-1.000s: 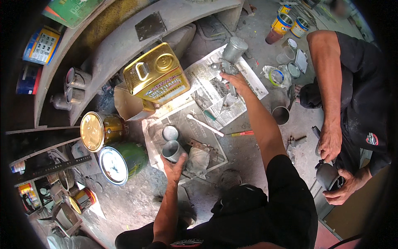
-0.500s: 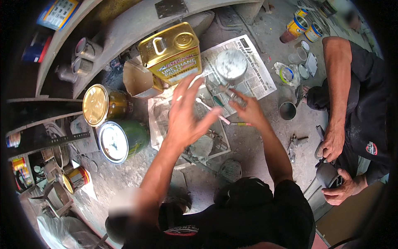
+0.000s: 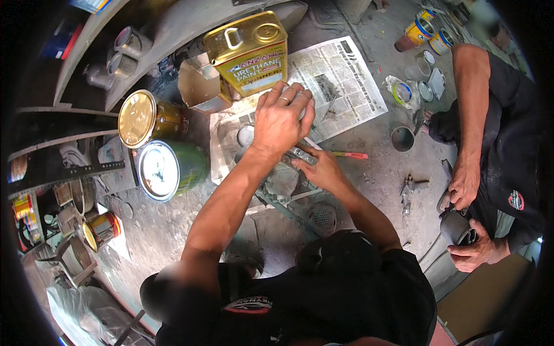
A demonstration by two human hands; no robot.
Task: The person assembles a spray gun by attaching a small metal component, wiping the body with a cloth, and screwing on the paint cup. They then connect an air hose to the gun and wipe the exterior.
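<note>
My right hand (image 3: 322, 167) is closed around a metal spray gun (image 3: 303, 154), of which only a silvery part shows. My left hand (image 3: 284, 118) curls over the round, whitish-topped cup of the gun, fingers bent down; the hand hides nearly all of the cup. Below and beyond the hands lies newspaper (image 3: 355, 95) with a dark patch on it. A pink-handled stick partly shows beside my right hand. To its right rests a slim pink and green tool (image 3: 350, 155).
A gold rectangular thinner can (image 3: 248, 57) stands ahead, beside an open cardboard box (image 3: 202, 86). Gold (image 3: 137, 119) and green (image 3: 187, 167) round cans are at left. At right, a person's hands hold a dark rounded part (image 3: 456, 229). A dark cup (image 3: 402, 139) stands between us.
My left hand has gone from spread fingers to curling over the whitish-topped cup. My right hand has drawn the spray gun back toward me, off the newspaper's middle.
</note>
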